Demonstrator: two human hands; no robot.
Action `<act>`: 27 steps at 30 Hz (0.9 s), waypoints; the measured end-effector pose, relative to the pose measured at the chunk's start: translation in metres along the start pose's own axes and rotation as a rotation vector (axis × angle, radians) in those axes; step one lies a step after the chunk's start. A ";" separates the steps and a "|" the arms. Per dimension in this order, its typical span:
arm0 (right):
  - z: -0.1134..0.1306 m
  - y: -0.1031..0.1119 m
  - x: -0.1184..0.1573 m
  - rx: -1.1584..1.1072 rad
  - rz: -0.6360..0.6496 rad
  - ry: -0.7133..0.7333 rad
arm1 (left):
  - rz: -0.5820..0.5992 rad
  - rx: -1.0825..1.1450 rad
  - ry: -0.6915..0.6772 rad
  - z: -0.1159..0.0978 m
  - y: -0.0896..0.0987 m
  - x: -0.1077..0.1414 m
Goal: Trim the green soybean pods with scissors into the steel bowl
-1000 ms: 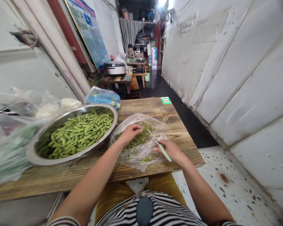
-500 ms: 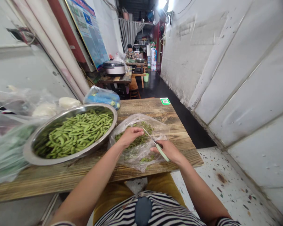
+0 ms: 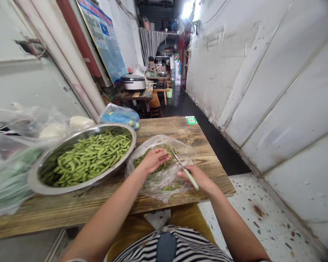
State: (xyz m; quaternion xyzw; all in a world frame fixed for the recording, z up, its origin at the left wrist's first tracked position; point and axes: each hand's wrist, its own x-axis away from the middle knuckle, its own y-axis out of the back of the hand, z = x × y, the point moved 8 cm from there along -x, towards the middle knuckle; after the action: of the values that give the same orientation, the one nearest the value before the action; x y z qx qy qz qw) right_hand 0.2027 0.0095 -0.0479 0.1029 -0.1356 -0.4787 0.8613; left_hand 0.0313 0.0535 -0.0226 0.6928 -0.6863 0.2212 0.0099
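My right hand (image 3: 194, 175) is closed round a pair of scissors (image 3: 190, 178) with pale green handles. Its metal blades point up and to the left. My left hand (image 3: 156, 160) is beside the blade tips, fingers curled together; whatever they hold is too small to make out. Under both hands lies a clear plastic bag (image 3: 153, 182) spread on the wooden table (image 3: 207, 160). Green trimmings (image 3: 168, 149) are heaped on it, with a few pods (image 3: 171, 187) near the front. To the left, a large steel basin (image 3: 133, 136) holds many green soybean pods (image 3: 95, 156).
A blue item in a clear bag (image 3: 119, 115) lies behind the basin. More plastic bags (image 3: 16, 163) crowd the left side. A QR-code card (image 3: 191, 120) sits at the far table corner. Further back are a rice cooker (image 3: 133, 83) and a seated person (image 3: 152, 65).
My left hand has turned slightly palm-up and shifted a little right. The scissors have moved slightly down and away from its fingertips. The view has tilted slightly.
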 end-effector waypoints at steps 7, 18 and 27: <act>0.003 -0.006 0.006 -0.155 0.066 -0.010 | -0.019 -0.002 -0.028 -0.002 0.005 0.001; 0.010 -0.010 0.006 -0.243 0.053 -0.037 | -0.011 -0.009 -0.023 0.002 0.002 0.003; 0.007 -0.013 0.003 -0.348 0.025 -0.107 | -0.168 -0.163 -0.148 -0.004 0.017 0.001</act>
State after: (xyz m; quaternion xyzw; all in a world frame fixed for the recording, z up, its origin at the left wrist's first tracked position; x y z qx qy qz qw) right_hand 0.1915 0.0001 -0.0448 -0.0750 -0.0976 -0.4890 0.8636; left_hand 0.0134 0.0527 -0.0239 0.7590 -0.6406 0.1114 0.0338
